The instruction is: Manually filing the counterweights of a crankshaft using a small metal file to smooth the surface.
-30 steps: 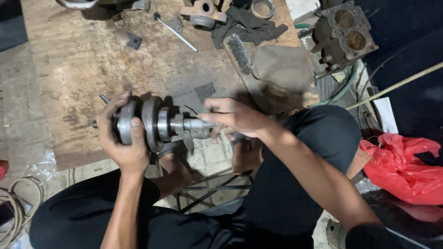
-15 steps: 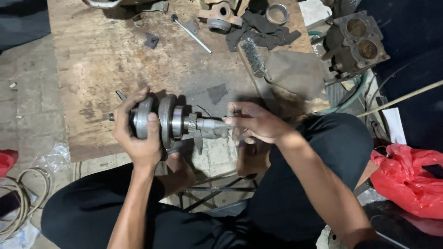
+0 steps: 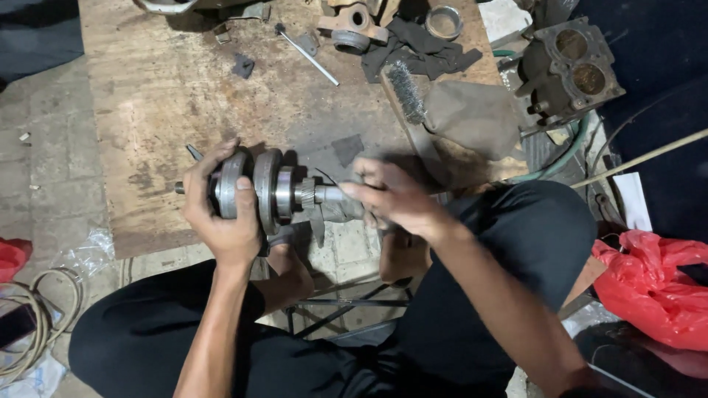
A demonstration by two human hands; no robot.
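Note:
A steel crankshaft (image 3: 276,190) with two round webs and a small gear lies sideways at the near edge of a worn wooden board (image 3: 192,103). My left hand (image 3: 219,214) grips the left web from the near side. My right hand (image 3: 391,197) is closed around the shaft's right end, with what looks like a strip of grey abrasive cloth between fingers and shaft. I sit low with black-trousered knees either side.
On the board's far side lie a wire brush (image 3: 405,90), a dark rag (image 3: 420,48), a metal ring (image 3: 445,21), a thin rod tool (image 3: 308,53) and a connecting rod (image 3: 352,29). A twin-bore cylinder block (image 3: 571,66) stands right; a red plastic bag (image 3: 653,284) lies lower right.
The view has shifted, so the crankshaft and both hands sit further right in frame. My right hand stays on the shaft end with slight movement; left grip unchanged.

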